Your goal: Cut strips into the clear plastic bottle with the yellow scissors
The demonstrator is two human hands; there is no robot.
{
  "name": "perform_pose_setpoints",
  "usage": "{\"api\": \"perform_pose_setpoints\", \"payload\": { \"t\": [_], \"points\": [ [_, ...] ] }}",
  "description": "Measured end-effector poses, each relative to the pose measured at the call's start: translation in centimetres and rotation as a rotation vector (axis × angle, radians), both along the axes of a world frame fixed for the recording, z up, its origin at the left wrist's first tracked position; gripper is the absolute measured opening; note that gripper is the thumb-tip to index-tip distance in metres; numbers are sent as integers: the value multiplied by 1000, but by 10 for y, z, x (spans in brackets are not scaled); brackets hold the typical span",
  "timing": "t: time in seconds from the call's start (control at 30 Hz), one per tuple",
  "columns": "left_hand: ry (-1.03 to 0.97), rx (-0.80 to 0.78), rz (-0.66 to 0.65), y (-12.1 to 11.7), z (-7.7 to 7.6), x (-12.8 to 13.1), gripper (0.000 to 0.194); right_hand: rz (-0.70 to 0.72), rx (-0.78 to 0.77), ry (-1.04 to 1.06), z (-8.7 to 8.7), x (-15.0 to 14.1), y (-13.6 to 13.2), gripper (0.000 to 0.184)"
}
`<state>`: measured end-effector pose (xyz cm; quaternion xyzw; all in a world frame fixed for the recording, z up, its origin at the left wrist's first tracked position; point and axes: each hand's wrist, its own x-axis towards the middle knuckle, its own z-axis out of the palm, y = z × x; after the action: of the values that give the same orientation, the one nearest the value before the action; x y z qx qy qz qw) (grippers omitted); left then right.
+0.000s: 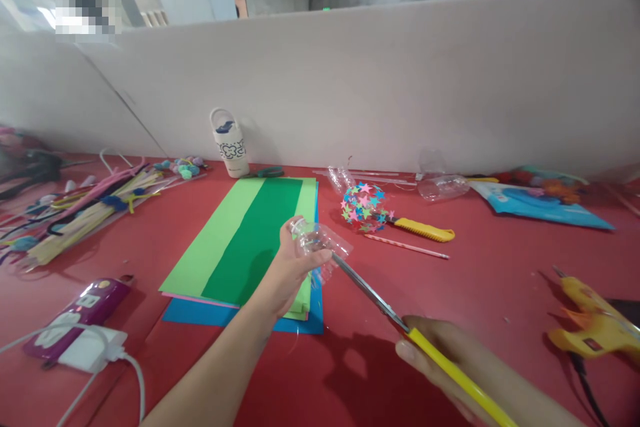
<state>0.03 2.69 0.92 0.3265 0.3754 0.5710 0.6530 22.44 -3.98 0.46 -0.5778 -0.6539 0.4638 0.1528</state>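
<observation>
My left hand (pixel 293 267) is closed around a clear plastic bottle piece (pixel 320 240), held above the right edge of the paper stack. In my right hand (pixel 430 347) is a pair of scissors with yellow handles (pixel 450 363). The metal blades (pixel 370 293) reach up and left, their tip at the plastic beside my left thumb. Whether the blades are around the plastic or only touching it, I cannot tell. Green and blue paper sheets (pixel 200 247) lie under and behind my left hand.
Beyond my hands are a star-covered ball (pixel 364 207), a yellow utility knife (pixel 425 229) and a striped stick (pixel 407 247). A yellow glue gun (pixel 590 320) lies right. Left are a purple power strip (pixel 90 310) and pipe cleaners (pixel 90 213). A white tumbler (pixel 231 150) stands behind.
</observation>
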Motion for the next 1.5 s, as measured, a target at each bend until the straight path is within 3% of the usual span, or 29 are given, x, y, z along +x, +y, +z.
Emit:
{"api": "perform_pose_setpoints", "payload": {
  "t": [0.33, 0.53, 0.73, 0.83, 0.9, 1.03, 1.17, 1.33, 1.5],
  "points": [
    [26, 5, -64, 2, 3, -7, 60, -112, -267, 212, 6, 4, 1, 50],
    [-19, -4, -57, 2, 1, -7, 66, -54, -321, 362, 4, 12, 1, 51],
    [-57, -38, 17, 2, 0, -5, 63, -30, -216, 175, 1, 13, -3, 51],
    [-50, -68, 103, 5, 1, -5, 57, 120, -141, 19, -2, 16, -1, 38],
    [-51, -90, 165, 7, 2, -5, 57, 141, -114, -8, -3, 14, 2, 25],
    [-25, -112, 131, 3, 0, 5, 62, -62, -85, 156, -5, 0, 5, 18],
    [23, -124, 53, -12, -9, 24, 64, -326, 104, 483, -10, -17, 7, 28],
    [49, -106, 5, -32, -22, 46, 73, -421, 211, 536, -18, -29, 11, 36],
    [35, -113, 6, -40, -20, 54, 75, -490, 305, 573, -19, -35, 16, 30]
  ]
}}
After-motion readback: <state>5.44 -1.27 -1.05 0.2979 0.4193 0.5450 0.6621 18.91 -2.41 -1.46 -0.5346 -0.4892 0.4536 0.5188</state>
